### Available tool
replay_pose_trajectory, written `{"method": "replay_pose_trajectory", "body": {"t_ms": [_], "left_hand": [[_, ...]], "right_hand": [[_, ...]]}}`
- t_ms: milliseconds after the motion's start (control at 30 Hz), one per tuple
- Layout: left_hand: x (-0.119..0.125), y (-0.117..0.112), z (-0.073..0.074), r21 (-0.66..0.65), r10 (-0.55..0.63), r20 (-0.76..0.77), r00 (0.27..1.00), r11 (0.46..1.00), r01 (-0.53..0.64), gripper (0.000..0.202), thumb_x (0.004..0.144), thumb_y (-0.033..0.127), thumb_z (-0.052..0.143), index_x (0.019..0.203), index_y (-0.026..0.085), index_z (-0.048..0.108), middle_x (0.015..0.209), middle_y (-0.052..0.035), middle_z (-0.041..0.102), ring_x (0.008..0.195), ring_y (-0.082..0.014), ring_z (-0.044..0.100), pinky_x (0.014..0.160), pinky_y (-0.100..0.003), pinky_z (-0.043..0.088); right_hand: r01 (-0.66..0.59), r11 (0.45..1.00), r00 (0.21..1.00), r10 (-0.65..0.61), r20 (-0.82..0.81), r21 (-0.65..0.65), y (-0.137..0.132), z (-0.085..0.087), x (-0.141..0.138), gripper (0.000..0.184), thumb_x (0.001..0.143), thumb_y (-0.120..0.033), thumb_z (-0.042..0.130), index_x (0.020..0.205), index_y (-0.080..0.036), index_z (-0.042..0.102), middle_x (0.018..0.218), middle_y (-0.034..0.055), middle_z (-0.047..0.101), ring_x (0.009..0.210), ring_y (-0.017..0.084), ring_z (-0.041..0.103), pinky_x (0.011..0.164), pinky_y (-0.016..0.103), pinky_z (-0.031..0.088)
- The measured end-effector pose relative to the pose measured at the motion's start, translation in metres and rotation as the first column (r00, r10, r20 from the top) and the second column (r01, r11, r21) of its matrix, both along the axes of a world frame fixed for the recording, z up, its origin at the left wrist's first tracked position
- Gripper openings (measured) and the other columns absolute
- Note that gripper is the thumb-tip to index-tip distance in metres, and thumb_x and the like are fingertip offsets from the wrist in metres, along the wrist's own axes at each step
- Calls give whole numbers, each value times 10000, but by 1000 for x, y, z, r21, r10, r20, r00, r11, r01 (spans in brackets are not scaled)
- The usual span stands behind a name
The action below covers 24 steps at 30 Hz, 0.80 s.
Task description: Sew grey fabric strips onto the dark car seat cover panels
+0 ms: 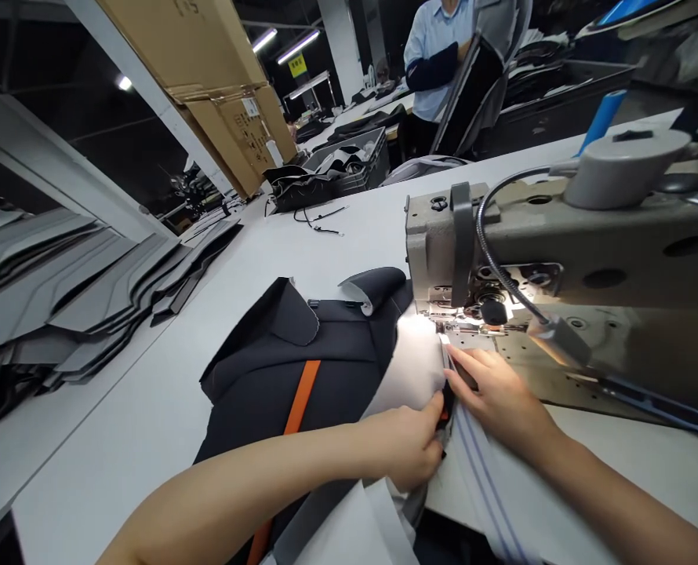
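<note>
We judged seaming unfinished: the dark cover (340,341) lay at the sewing machine (631,243), the striped strip (479,463) trailing loose. Left hand (411,446) and right hand (502,396) touched the work; grips we couldn't tell.

Dark fabric (343,341) at centre — one orange stripe (303,396); white strip (485,486), lower right — blue-violet lines; white table (149,416).
</note>
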<state>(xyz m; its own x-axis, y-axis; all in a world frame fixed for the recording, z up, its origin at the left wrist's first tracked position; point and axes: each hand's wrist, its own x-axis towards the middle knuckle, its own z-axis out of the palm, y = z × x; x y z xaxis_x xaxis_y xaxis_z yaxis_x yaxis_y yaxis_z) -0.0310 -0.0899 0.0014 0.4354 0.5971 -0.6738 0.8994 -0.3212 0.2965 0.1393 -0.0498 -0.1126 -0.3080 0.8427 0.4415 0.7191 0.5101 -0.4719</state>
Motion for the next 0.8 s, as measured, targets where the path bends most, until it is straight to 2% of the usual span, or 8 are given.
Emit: {"method": "replay_pose_trajectory", "body": {"t_ms": [67,133,233,367,533,700,800], "left_hand": [[-1,6,-3,21,30,37,999,999,-31,644,843,302,341,1448,159,172,965,-131,664,790,-266,644,568,-292,436],[-3,13,-5,16,67,75,995,998,-68,640,830,296,368,1439,209,192,971,-106,659,789,-256,640,577,-284,441],[-7,22,-8,-13,112,159,981,994,-111,634,819,293,404,1425,261,222,1003,-79,648,812,-240,632,611,-275,452],[-11,25,-12,-42,181,279,943,983,-176,539,799,258,428,1335,256,370,921,-44,642,767,-217,612,611,-259,436],[-17,23,-11,-130,280,395,875,960,-249,582,799,236,444,1373,261,351,789,-5,604,681,-187,569,585,-245,401],[-21,29,-15,-178,342,492,801,940,-292,590,762,197,472,1346,254,410,800,8,585,734,-190,551,660,-267,408],[-18,37,-22,-200,381,503,776,925,-324,570,729,175,487,1297,225,466,767,7,565,718,-186,535,651,-267,404]], "right_hand": [[88,996,995,-87,43,-24,3,3,2,353,902,-432,432,1088,-185,602,852,67,649,821,239,589,661,338,454],[160,983,986,-155,64,-91,6,7,3,314,848,-499,489,929,-234,637,712,25,635,681,218,597,528,310,403],[193,963,981,-192,25,-187,10,12,3,269,788,-515,533,764,-260,617,624,-3,617,584,199,583,451,286,323],[180,956,978,-200,-65,-233,11,12,-2,208,811,-409,489,711,-251,581,643,-18,636,572,171,593,466,268,356],[159,946,961,-214,-175,-281,10,10,-2,224,838,-380,466,713,-246,595,655,-38,649,587,131,616,542,221,451],[118,960,974,-162,-157,-256,1,10,-3,215,814,-406,496,806,-267,660,788,-24,681,709,151,632,633,251,465],[120,958,976,-162,-146,-262,-1,11,-3,241,813,-416,478,838,-274,671,826,-15,688,759,167,633,675,273,456]]}}
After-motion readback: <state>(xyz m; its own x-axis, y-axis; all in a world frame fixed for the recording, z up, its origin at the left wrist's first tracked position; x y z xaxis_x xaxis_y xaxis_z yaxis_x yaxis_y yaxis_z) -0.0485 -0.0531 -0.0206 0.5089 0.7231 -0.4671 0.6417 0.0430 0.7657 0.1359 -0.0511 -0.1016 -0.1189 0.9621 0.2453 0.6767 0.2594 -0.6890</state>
